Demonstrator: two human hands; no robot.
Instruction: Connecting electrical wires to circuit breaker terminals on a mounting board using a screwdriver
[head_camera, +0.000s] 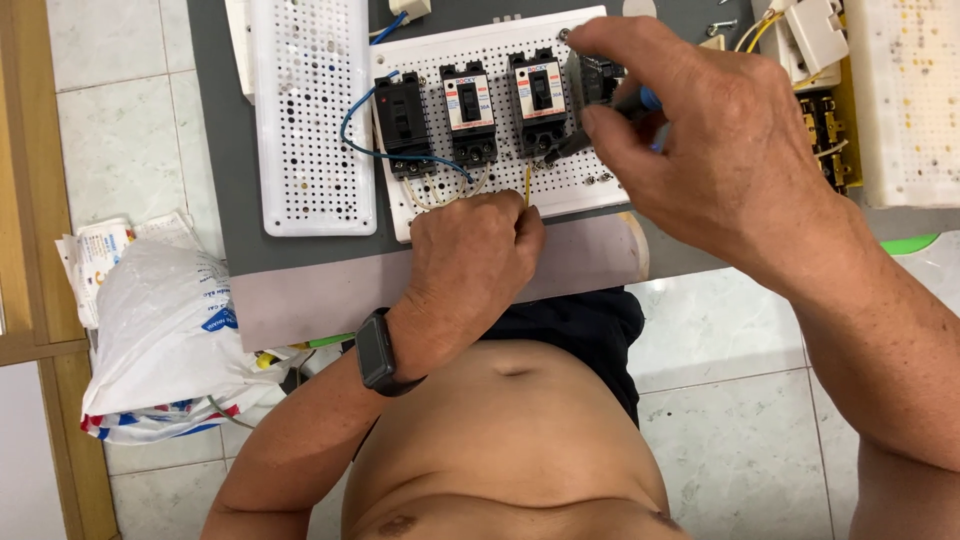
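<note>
Overhead, left hand (470, 250) pinching yellow wire (528, 185), right hand (700, 140) gripping screwdriver (600, 125)

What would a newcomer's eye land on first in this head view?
First the right hand, upper right, holding a blue-handled screwdriver to the row of black circuit breakers on the white perforated board. Just below, the left hand pinches a yellow wire at the board's lower edge.

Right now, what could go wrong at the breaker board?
1. The left hand pinches the yellow wire right under the screwdriver held by the right hand; a slip could jab the fingers.
2. The blue wire loops loose beside the breakers; either hand might snag it.
</note>
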